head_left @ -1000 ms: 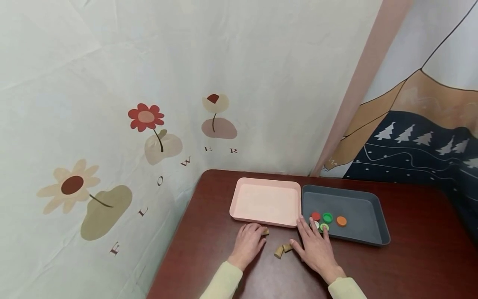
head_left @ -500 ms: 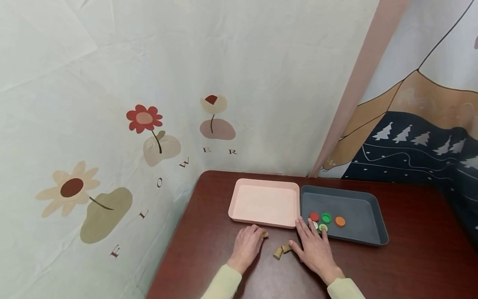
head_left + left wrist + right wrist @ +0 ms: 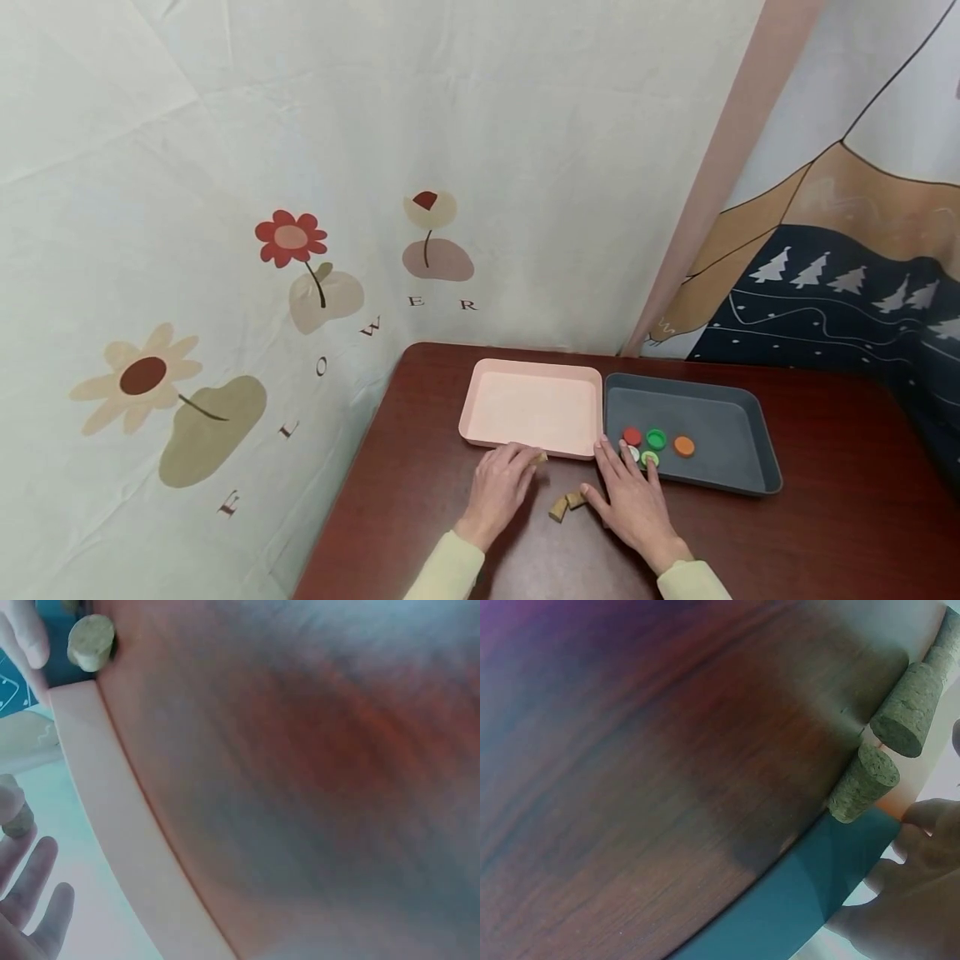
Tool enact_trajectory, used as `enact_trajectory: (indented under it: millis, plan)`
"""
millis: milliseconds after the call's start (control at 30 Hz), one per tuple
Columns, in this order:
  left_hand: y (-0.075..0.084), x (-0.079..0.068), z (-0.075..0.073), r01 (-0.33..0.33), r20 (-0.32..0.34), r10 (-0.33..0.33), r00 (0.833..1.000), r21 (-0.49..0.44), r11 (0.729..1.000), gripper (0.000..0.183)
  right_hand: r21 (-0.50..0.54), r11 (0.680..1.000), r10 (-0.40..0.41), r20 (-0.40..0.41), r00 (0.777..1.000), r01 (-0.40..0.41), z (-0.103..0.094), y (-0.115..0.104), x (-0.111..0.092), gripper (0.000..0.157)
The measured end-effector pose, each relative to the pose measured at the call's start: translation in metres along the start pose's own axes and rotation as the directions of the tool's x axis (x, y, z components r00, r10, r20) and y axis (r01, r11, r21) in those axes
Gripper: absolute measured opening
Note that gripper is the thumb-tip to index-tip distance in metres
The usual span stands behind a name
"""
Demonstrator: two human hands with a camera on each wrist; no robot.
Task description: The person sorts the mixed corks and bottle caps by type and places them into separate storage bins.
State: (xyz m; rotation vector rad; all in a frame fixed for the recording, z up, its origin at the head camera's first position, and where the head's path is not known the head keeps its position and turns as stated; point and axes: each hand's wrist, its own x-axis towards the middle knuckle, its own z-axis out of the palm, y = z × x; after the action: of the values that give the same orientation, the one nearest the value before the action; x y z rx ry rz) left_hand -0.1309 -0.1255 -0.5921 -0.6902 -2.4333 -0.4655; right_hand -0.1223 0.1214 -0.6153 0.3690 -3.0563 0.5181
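In the head view my left hand (image 3: 497, 490) pinches a cork stopper (image 3: 540, 458) at the front rim of the pink tray (image 3: 467, 408). The left wrist view shows that cork (image 3: 20, 823) between thumb and fingers, the other fingers spread. My right hand (image 3: 636, 508) lies with fingers extended across the dark grey tray's (image 3: 712, 400) front left edge. Its fingertips overlap a white cap (image 3: 635, 453) and a light green cap (image 3: 649, 458); whether they touch is unclear. By the right thumb, two tapered corks (image 3: 558, 509) lie on the table; the right wrist view shows both, including the nearer cork (image 3: 864, 782).
Inside the grey tray are also a red cap (image 3: 632, 436), a green cap (image 3: 656, 438) and an orange cap (image 3: 684, 447). The trays stand side by side on a dark red-brown table (image 3: 832, 467). A printed curtain (image 3: 540, 167) hangs behind the table.
My left hand has picked the cork up off the table and brought it slightly forward to the pink tray's front rim. The right hand and the other two corks stay in place.
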Motion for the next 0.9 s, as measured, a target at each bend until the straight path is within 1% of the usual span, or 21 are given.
enact_trajectory:
  millis: [100,300,433,500,700,800,900]
  plan:
    - [-0.003,0.005,0.000,0.003,-0.026,-0.004,1.000,-0.008,1.000,0.034,0.001,1.000,0.001,-0.002,1.000,-0.001,0.000,0.001,-0.001,0.077]
    - [-0.010,0.018,0.001,0.013,-0.049,-0.014,0.999,-0.013,1.000,0.029,-0.005,1.000,0.017,0.003,1.000,-0.017,0.000,0.000,0.000,0.076]
    - [-0.015,0.026,0.002,0.029,-0.062,-0.030,0.998,-0.021,0.999,0.030,0.001,1.000,0.011,0.016,1.000,-0.011,0.002,-0.002,0.000,0.076]
    - [-0.016,0.030,0.003,0.037,-0.050,-0.038,0.998,-0.017,0.999,0.031,-0.001,1.000,0.012,0.020,1.000,-0.012,0.002,-0.002,-0.001,0.077]
    - [-0.020,0.047,0.007,0.091,0.032,-0.091,0.995,0.000,0.996,0.031,-0.012,1.000,0.013,0.012,1.000,-0.012,0.002,-0.001,-0.002,0.078]
    - [-0.021,0.058,0.011,0.117,0.051,-0.116,0.992,-0.002,0.993,0.030,-0.016,1.000,0.003,0.006,1.000,-0.003,0.002,0.000,0.000,0.078]
    - [-0.022,0.068,0.016,0.119,0.062,-0.119,0.991,0.005,0.993,0.027,-0.017,1.000,0.004,0.002,1.000,-0.004,0.002,0.001,0.001,0.078]
